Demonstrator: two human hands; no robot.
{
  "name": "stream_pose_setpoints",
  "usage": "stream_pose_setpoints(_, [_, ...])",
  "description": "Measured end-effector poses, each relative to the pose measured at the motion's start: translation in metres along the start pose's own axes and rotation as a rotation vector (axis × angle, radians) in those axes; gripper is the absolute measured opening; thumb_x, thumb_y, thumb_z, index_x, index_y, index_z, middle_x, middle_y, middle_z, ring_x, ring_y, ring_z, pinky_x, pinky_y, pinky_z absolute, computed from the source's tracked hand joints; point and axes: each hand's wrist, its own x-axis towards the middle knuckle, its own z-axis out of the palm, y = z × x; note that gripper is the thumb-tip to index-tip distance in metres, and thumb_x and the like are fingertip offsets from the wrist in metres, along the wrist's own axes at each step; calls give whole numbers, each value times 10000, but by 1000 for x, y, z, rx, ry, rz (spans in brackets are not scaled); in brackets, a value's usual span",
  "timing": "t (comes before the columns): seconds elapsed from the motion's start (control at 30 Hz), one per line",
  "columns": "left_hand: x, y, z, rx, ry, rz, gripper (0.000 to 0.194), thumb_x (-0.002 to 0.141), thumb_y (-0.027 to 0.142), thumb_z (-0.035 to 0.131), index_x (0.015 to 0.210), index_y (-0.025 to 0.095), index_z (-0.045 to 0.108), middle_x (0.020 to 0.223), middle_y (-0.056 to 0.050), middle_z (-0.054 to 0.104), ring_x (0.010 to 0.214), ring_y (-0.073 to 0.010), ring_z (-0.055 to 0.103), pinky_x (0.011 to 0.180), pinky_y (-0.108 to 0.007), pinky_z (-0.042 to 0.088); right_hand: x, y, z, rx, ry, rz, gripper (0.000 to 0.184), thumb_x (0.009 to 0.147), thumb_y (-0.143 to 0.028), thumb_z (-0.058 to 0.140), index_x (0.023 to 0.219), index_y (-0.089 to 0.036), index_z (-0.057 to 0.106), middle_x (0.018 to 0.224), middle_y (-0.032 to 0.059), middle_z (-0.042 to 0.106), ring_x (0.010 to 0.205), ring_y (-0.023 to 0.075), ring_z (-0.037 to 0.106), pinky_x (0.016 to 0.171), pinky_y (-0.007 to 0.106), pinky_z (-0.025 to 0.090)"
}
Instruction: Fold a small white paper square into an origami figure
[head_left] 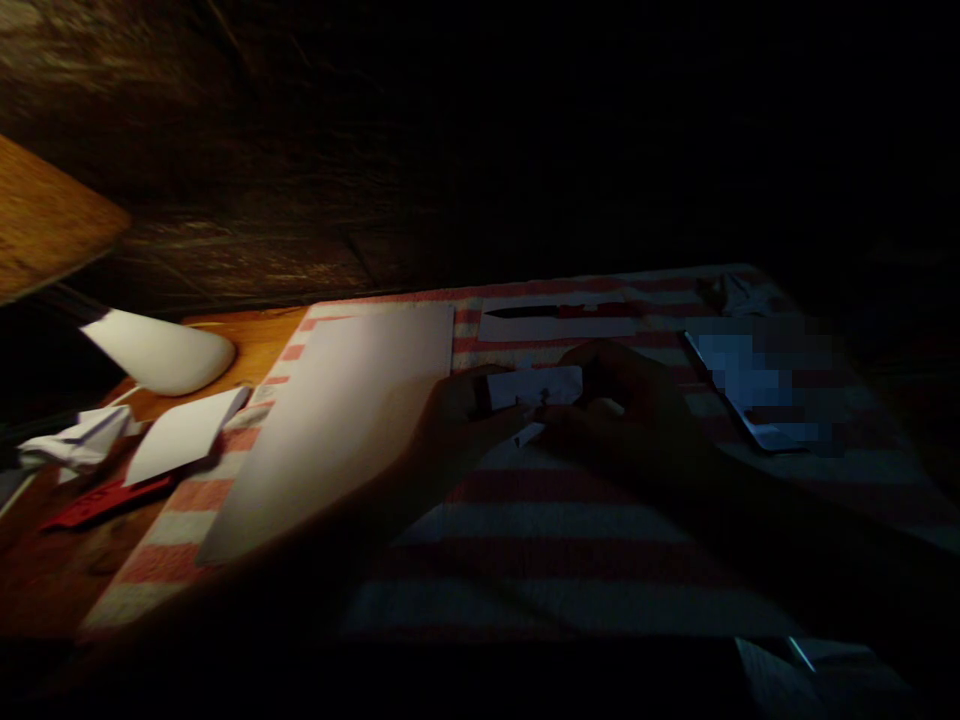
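Observation:
The scene is very dark. My left hand (pixel 457 420) and my right hand (pixel 626 405) meet over a red-and-white striped cloth (pixel 540 520). Both pinch a small folded piece of white paper (pixel 534 388) between their fingers. The left hand holds its left end, the right hand its right end and lower edge. A large white sheet (pixel 337 420) lies flat on the cloth just left of my left hand.
A phone or tablet with a lit screen (pixel 765 385) lies at the right. A dark knife-like tool (pixel 562 311) rests on a white strip at the far edge. At the left on the wooden table: a white rounded object (pixel 161 350), paper scraps (pixel 184 432), a red card (pixel 97 503).

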Motion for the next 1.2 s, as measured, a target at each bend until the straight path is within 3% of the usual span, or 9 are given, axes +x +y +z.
stream_pose_setpoints(0.17, [0,-3,0,-63,-28,-51,299,750,244,792,1021,144,712,883,-34,769,721,-134,685,611,-215,544,1,-2,-1,-7,51,9,241,784,-281,843,927,-198,669,782,-19,661,647,117,620,547,220,487])
stream_pose_setpoints(0.3, [1,-4,2,-92,-21,-37,266,731,208,794,976,149,710,792,-7,743,643,-112,652,541,-189,499,1,-1,-1,-64,51,-13,293,780,-262,837,1008,-208,661,804,-24,660,634,116,608,538,226,480])
stream_pose_setpoints(0.67, [1,1,5,-50,4,-9,148,722,155,770,855,143,706,604,40,637,547,-90,575,499,-184,450,4,-3,-5,-359,0,-433,160,828,-203,785,943,-184,677,893,25,649,797,168,607,661,297,479])
stream_pose_setpoints(0.97, [1,-3,3,-123,-15,-20,180,737,239,777,874,151,700,672,25,637,579,-84,552,536,-194,457,4,-4,-5,-328,8,-346,364,806,-269,825,1123,-213,654,1062,55,649,871,190,615,678,318,519])
stream_pose_setpoints(1.07, [3,-8,2,-131,8,-6,184,772,299,755,723,160,645,617,36,563,553,-77,511,506,-187,434,4,-3,-6,-347,6,-401,333,819,-283,813,1125,-244,687,1068,59,595,928,207,593,714,339,536])
stream_pose_setpoints(1.2, [6,-13,-1,-115,21,8,191,806,334,732,753,164,662,659,22,585,579,-86,526,515,-193,445,4,-2,-7,-394,-52,-419,281,837,-254,782,1114,-242,740,1125,76,526,1052,229,572,860,394,535])
